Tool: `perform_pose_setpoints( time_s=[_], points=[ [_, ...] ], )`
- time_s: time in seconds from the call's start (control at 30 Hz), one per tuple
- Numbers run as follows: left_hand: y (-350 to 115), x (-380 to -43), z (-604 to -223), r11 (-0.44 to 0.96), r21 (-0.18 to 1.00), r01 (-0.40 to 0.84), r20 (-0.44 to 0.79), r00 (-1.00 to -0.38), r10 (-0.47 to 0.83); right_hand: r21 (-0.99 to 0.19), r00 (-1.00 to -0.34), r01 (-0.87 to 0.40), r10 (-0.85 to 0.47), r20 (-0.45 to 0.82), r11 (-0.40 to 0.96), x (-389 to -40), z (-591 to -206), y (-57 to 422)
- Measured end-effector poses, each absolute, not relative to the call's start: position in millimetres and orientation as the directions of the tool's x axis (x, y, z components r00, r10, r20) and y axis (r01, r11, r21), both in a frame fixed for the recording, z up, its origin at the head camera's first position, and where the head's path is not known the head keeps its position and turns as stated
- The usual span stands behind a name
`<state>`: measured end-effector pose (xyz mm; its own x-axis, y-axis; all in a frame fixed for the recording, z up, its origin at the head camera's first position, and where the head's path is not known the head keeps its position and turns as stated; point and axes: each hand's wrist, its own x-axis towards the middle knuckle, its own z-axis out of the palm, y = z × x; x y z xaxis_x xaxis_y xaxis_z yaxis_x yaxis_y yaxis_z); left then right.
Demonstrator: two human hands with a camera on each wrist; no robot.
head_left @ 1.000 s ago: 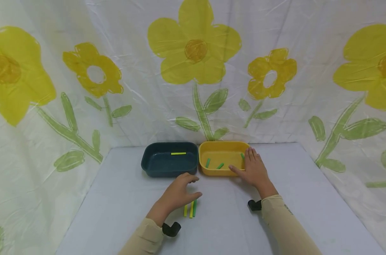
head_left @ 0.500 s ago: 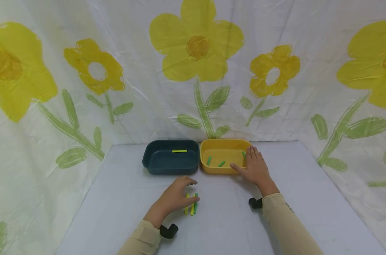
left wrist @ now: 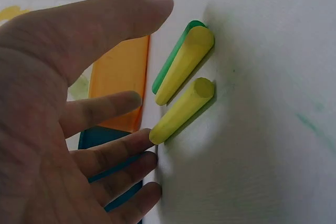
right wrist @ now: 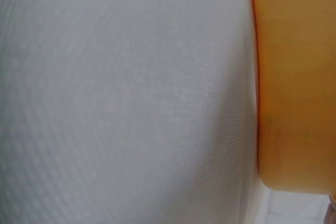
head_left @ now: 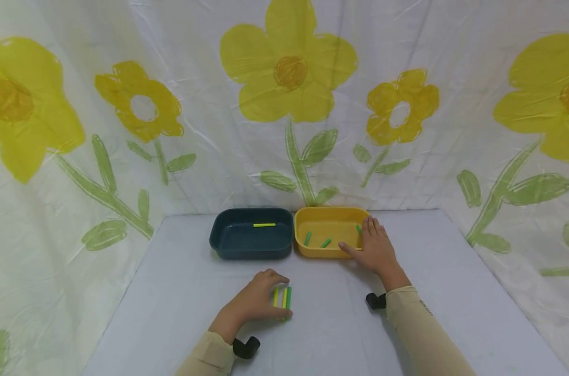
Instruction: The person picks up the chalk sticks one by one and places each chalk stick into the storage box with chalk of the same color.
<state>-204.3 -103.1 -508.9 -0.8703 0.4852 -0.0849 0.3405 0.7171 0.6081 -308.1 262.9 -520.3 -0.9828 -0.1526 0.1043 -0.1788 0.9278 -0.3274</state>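
Two yellow chalk sticks (left wrist: 184, 111) and a green chalk stick (left wrist: 171, 62) lie side by side on the white cloth. My left hand (head_left: 251, 300) is over them, thumb on the near side and fingers on the far side, gripping none. In the left wrist view the middle fingertip (left wrist: 140, 137) comes right at the end of the nearer yellow stick. My right hand (head_left: 377, 251) rests on the right end of the yellow tray (head_left: 317, 253), thumb along its front rim, fingers straight. Green chalk pieces (head_left: 326, 243) lie in this tray.
A dark teal tray (head_left: 251, 254) stands left of the yellow one, holding one yellow chalk stick (head_left: 264, 225). Behind both hangs a flower-printed curtain (head_left: 195, 172). Each wrist carries a black camera mount (head_left: 246, 348).
My left hand has moved back toward me and down over the chalk sticks, its thumb now at their near ends. The right hand has stayed on the yellow tray.
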Motion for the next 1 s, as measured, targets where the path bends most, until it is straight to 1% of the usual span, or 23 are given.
perform_pose_setpoints(
  time_s=[0.23,0.43,0.77,1.0],
  points=[
    [-103.1,-203.4,-512.8,0.747,0.569,0.344,-0.119,-0.864,0.489,-0.319,-0.984,-0.175,-0.151,0.099,0.931,-308.4,-521.3,263.7],
    [-103.4,-202.9,-513.2,0.744,0.568,0.353,-0.123,-0.857,0.501,-0.32,-0.983,-0.177,-0.153,0.1,0.931,-308.4,-522.9,264.1],
    [-103.0,-202.7,-513.3,0.74,0.562,0.37,-0.103,-0.857,0.506,-0.316,-0.983,-0.177,-0.154,0.097,0.932,-306.2,-519.3,263.1],
    [-102.4,-204.2,-515.1,0.745,0.546,0.382,-0.085,-0.86,0.503,-0.315,-0.981,-0.185,-0.154,0.119,0.931,-307.3,-520.1,263.2]
  ],
)
